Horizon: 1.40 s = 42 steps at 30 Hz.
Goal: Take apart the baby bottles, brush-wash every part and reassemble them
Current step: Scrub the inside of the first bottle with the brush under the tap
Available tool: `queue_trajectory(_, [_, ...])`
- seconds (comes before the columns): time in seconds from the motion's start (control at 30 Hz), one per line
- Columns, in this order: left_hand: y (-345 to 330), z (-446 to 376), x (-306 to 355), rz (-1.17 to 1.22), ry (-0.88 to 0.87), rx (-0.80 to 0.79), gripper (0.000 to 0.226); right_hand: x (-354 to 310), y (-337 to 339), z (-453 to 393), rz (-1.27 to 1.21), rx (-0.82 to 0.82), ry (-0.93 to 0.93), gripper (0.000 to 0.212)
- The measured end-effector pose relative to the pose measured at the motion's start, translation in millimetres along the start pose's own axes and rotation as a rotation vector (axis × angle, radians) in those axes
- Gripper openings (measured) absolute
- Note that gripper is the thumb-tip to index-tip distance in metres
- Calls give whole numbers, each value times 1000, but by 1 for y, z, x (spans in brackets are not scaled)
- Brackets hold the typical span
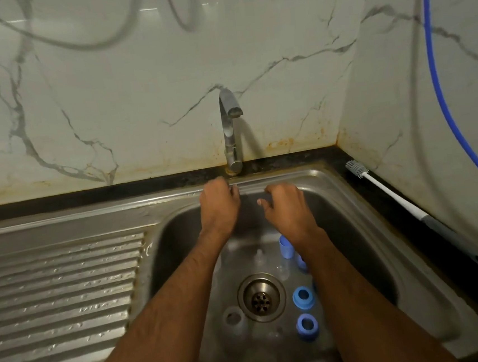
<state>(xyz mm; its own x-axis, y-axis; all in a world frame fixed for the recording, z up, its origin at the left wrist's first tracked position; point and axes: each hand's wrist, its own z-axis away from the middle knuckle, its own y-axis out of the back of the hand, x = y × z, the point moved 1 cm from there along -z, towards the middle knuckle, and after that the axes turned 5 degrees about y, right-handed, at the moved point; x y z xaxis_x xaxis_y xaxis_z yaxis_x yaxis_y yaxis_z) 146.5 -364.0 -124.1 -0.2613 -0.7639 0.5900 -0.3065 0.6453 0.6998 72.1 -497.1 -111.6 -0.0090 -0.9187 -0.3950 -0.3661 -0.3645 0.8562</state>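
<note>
Both hands hover over the far part of the steel sink (350,199), below the tap (231,129). My left hand (219,203) is by the sink's back rim near the tap base, its fingers curled with nothing seen in it. My right hand (287,205) hangs beside it with loosely bent fingers, holding nothing. Taken-apart bottle parts lie on the sink floor. Two blue screw rings (303,297) (306,324) sit right of the drain (261,297). A blue cap (286,246) stands by my right wrist. A clear bottle (233,320) lies left of the drain. No water runs.
A bottle brush (356,168) with a long white handle lies on the dark counter along the right wall. The ribbed drainboard (61,285) stretches to the left. A blue hose (440,74) hangs down the right wall. Another blue part (301,262) is half hidden under my right forearm.
</note>
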Motion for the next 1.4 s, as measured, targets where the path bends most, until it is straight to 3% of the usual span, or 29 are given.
queue_trajectory(0.43, [-5,-57,33,54,54,81,39,4,-9,-10,-6,-58,-48,18])
queue_trajectory(0.7, [-8,-81,41,21,44,62,25,7,-5,-17,-62,-61,-67,18])
queue_trajectory(1.4, [-12,-80,34,114,128,54,23,13,-8,-16,-117,-75,-95,15])
